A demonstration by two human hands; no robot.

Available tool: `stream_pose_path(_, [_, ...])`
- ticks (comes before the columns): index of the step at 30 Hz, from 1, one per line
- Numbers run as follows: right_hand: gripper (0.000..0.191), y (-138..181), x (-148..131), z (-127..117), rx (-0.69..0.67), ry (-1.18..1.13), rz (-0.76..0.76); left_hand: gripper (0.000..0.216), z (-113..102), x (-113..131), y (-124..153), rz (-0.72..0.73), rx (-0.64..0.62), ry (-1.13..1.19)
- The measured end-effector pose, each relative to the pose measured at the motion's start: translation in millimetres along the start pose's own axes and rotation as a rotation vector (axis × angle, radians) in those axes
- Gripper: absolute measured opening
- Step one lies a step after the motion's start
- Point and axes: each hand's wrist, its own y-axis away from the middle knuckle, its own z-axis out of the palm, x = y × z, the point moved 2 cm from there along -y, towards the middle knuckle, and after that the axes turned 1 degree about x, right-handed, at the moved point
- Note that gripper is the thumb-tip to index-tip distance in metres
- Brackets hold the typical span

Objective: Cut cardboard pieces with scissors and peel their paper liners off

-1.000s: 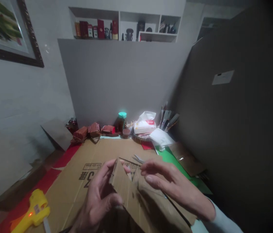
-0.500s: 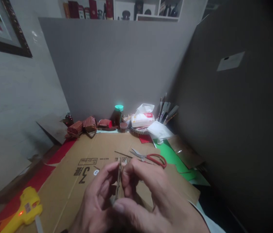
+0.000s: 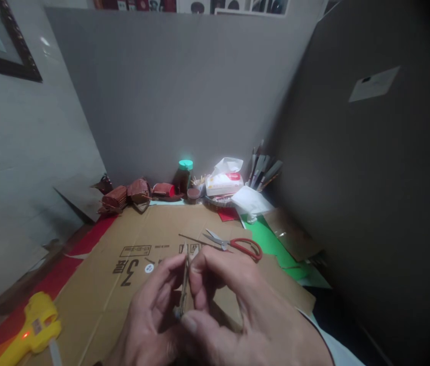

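Observation:
Between my two hands stands a thin piece of cardboard, seen nearly edge-on. My left hand grips it from the left with curled fingers. From the other side, my right hand presses it with fingertips and thumb. The lower end of the piece is partly hidden by my right thumb. Just beyond my fingers, red-handled scissors lie with blades parted, beside a thin dark stick. All this is above a large flat cardboard sheet with black print.
A yellow glue gun with a lit red light lies at the left. Along the back are brown-red crafted pieces, a jar with a turquoise lid, a tissue pack and a holder of brushes or pens. Grey panels rise behind and right.
The camera view has tilted slightly down, so the background sits higher in the picture. Both hands keep their hold on the cardboard piece, with only a small shift of the right fingers and thumb.

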Motion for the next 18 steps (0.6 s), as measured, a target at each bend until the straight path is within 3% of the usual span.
stream_pose_path(8, [0.013, 4, 0, 0, 0.009, 0.087, -0.022, 0.06, -1, -1, 0, 0.004, -0.017, 0.018])
stream_pose_path(13, [0.014, 1, -3, 2, 0.03, 0.091, -0.018, 0.047, 7, 6, 2, 0.005, 0.011, 0.056])
stream_pose_path(16, [0.007, -2, 2, 0, 0.005, 0.008, -0.133, 0.059, 6, 11, 0, -0.009, 0.033, 0.105])
stream_pose_path(18, [0.003, -2, 10, -3, -0.022, -0.037, -0.236, 0.053, -2, 14, -6, -0.029, 0.089, 0.146])
